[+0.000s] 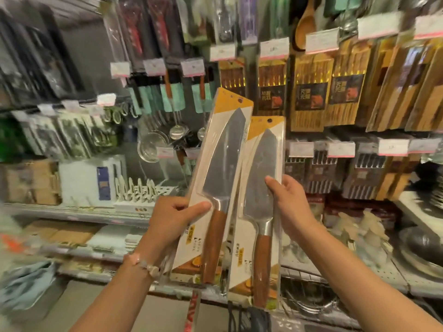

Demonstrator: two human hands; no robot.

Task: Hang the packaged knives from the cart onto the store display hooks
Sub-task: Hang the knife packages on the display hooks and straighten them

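Two knife packs are held up in front of the store wall. The left knife pack (217, 180) leans to the right at its top. It has a gray blade, a brown wood handle & a yellow top w/ a hang hole. The right knife pack (260, 207) stands nearly straight up, just beside the first, and their edges overlap in the middle. It looks the same: gray blade, brown handle, yellow top.

The left hand (171, 221) grips the left pack at its edge, thumb on the front near where blade meets handle, fingers curled behind. A bead bracelet (143, 263) sits on that wrist. The right hand (286, 202) holds the right pack by its right edge, thumb on the front, other fingers behind.

Behind the packs hang lots of things on hooks. Wood chopstick packs (311, 92) fill the top right, w/ white price tags (274, 47) above them. A wood spoon (305, 22) hangs higher up. Metal ladles (176, 131) hang left of the packs. A white rack (141, 190) sits on a shelf (72, 212) lower left. The far left is too blurry to tell.
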